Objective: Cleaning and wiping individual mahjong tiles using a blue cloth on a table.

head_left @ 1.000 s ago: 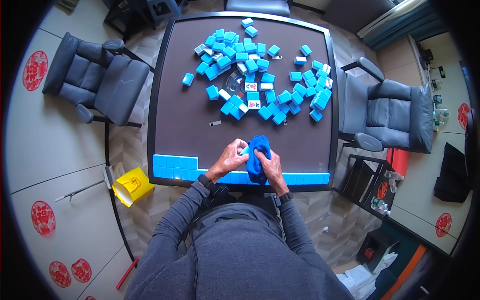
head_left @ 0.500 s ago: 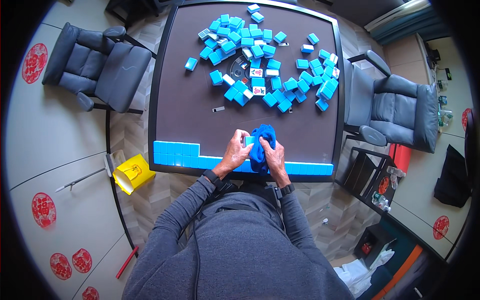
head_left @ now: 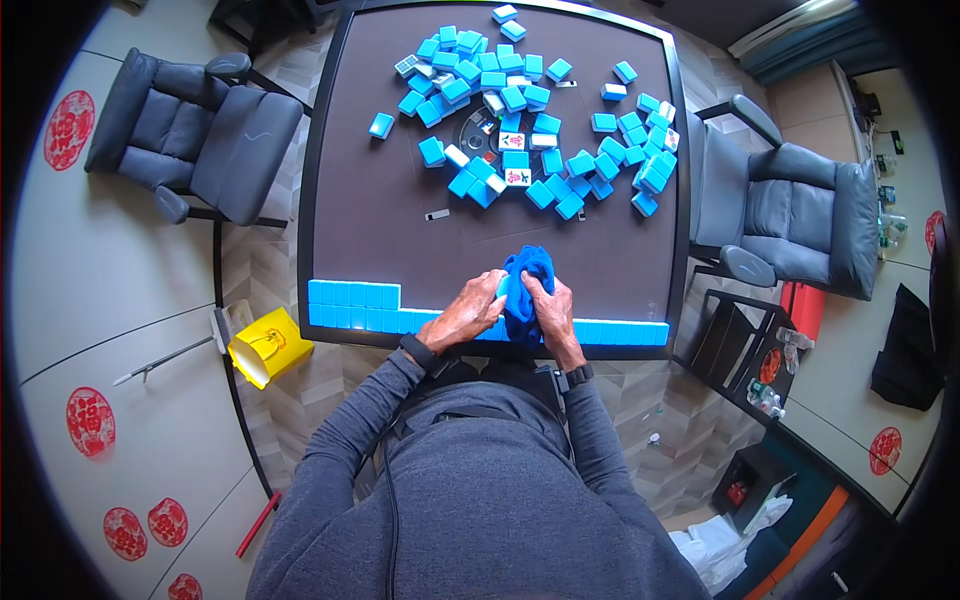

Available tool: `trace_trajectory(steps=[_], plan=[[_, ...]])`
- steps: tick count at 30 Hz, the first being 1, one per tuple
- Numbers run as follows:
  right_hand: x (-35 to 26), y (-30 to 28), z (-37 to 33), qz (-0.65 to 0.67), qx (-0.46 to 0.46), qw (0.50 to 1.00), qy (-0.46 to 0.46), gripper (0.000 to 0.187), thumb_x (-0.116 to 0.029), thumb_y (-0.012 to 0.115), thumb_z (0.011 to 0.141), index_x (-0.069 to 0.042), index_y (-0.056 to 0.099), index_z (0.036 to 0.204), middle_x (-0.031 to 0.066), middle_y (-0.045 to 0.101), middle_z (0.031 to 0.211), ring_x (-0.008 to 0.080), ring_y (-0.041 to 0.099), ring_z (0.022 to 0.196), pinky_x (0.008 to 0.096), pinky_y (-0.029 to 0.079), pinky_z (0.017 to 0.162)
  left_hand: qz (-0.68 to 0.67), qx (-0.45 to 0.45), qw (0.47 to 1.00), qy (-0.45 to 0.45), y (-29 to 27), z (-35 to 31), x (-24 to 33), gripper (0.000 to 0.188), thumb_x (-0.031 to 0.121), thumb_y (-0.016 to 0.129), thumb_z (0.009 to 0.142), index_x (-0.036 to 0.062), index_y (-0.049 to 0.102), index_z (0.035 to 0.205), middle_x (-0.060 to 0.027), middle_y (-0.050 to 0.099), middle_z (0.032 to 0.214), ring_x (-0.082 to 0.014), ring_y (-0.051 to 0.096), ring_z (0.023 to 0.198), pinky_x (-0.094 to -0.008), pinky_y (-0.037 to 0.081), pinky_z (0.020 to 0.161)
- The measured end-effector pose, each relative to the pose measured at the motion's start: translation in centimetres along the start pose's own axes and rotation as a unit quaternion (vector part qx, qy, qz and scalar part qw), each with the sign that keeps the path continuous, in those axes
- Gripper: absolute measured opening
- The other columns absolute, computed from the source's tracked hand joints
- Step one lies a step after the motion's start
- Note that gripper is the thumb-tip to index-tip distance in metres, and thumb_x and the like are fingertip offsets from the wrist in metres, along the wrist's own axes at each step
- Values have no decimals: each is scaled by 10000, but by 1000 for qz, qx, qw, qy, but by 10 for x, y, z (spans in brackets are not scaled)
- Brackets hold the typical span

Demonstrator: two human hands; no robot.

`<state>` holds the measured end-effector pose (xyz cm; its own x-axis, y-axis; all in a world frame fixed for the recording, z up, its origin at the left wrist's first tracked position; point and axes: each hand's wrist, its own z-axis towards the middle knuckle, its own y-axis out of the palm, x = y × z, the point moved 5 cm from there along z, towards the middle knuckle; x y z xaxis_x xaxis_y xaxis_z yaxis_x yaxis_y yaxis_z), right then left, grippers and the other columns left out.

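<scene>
Crumpled deep-blue cloth [head_left: 520, 300], hanging in folds; pale-blue tile [head_left: 502, 287], mostly hidden, against its left side.

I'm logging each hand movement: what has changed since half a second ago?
The left hand has turned slightly, its fingertips shifting right toward the blue cloth. The tile it holds, plainly showing before, is now mostly hidden. Nothing was taken up or let go. The right hand still grips the cloth; the tile rows and loose tiles stayed put.

dozens of tiles [head_left: 455, 91], one cloth [head_left: 517, 302], one table [head_left: 400, 245], two armchairs [head_left: 240, 145], one yellow bag [head_left: 272, 346]
</scene>
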<state>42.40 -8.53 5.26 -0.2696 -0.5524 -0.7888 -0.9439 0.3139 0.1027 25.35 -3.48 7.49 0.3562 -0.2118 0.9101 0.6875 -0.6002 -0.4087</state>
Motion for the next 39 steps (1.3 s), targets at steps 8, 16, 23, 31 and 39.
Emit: trace_trajectory(steps=[8, 16, 23, 31, 39], plan=[[-2, 8, -3, -38, 18, 996, -78, 323, -296, 772, 1037, -21, 743, 1204, 16, 731, 996, 112, 646, 907, 321, 561, 823, -296, -23, 928, -226, 10, -6, -22, 445, 322, 545, 1149, -82, 525, 1336, -231, 739, 928, -294, 774, 654, -418, 632, 637], [-7, 9, -4, -45, 37, 993, -107, 299, -268, 770, 1037, -21, 740, 1203, 33, 733, 991, 119, 644, 908, 326, 557, 826, -234, -27, 933, -271, 11, -3, -26, 444, 336, 553, 1141, -78, 543, 1303, -254, 728, 983, -302, 771, 666, -419, 625, 633], [-11, 12, 4, -17, 17, 998, -56, 243, -276, 733, 1065, -36, 735, 1101, -24, 665, 924, 80, 577, 836, 293, 512, 756, -16, 57, 988, -144, 5, 0, -28, 384, 323, 595, 1102, -50, 636, 1184, -253, 632, 1132, -423, 684, 1033, -489, 560, 863], [1, 34, -3, -43, 6, 999, -24, 321, -343, 683, 1098, -24, 716, 1112, -33, 637, 943, 91, 549, 863, 303, 489, 777, -172, 159, 953, -190, -12, 4, -22, 431, 390, 626, 1127, -36, 680, 1088, -7, 581, 839, -73, 530, 829, -307, 493, 721], [0, 50, -14, -122, -110, 986, -18, 382, -337, 721, 1056, 9, 731, 1219, 41, 735, 1041, 124, 640, 960, 332, 550, 873, 10, 202, 971, -128, -43, 5, -43, 465, 406, 690, 1070, -49, 688, 1161, -231, 689, 1100, -348, 691, 1027, -436, 537, 898]])
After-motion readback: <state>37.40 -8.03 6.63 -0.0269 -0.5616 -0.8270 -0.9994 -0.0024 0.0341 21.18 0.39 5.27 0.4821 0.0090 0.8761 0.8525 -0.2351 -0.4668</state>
